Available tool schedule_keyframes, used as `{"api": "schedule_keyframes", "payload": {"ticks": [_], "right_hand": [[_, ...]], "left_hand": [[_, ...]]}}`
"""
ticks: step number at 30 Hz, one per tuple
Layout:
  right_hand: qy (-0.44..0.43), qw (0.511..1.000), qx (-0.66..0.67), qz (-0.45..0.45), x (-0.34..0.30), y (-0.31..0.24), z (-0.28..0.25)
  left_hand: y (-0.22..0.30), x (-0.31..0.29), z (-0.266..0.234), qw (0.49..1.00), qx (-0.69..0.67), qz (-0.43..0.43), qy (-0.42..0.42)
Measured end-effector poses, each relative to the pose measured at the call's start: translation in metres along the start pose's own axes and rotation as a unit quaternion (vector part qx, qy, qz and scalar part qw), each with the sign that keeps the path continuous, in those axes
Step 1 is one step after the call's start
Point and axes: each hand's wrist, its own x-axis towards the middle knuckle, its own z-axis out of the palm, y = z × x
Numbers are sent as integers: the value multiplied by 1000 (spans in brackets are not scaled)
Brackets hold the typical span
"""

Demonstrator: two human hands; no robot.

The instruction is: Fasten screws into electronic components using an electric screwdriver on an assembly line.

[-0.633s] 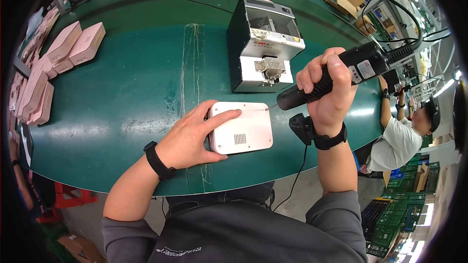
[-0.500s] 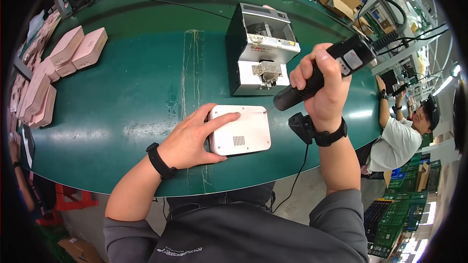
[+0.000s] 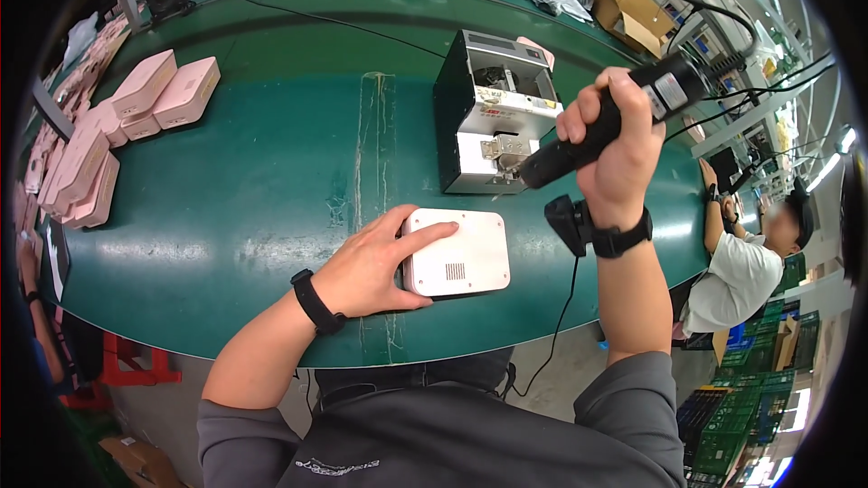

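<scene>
Fingers (image 3: pixel 432 237) of the left hand (image 3: pixel 362 265) clasp the pale box (image 3: pixel 481 253) on the tabletop (image 3: pixel 262 158), probably light, rigid, slick and best held by its sides, while the right hand (image 3: pixel 624 145) grips a black powered driver (image 3: pixel 562 161).

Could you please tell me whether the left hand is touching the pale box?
Touching. The head view shows it: the left hand straddles the left side of the pale box, its index finger lying across the upper face.

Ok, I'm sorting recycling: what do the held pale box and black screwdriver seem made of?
Held pale box: probably matte moulded plastic, judging by its rounded shape and vent slots. Black screwdriver: likely dull plastic, from its soft highlights, possibly coated metal.
</scene>
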Motion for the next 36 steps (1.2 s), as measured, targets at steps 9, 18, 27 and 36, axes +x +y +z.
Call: {"api": "schedule_keyframes", "payload": {"ticks": [9,18,27,36], "right_hand": [[-103,995,11,-3,-25,-3,17],[-58,997,17,38,-30,17,21],[-79,996,14,27,-25,16,20],[1,999,-18,-45,11,-6,3]], "left_hand": [[1,0,-1,1000,0,-2,-5],[0,1,-1,1000,-11,-19,-11],[-1,2,2,1000,8,-6,-4],[0,0,1,1000,9,-14,-17]]}}
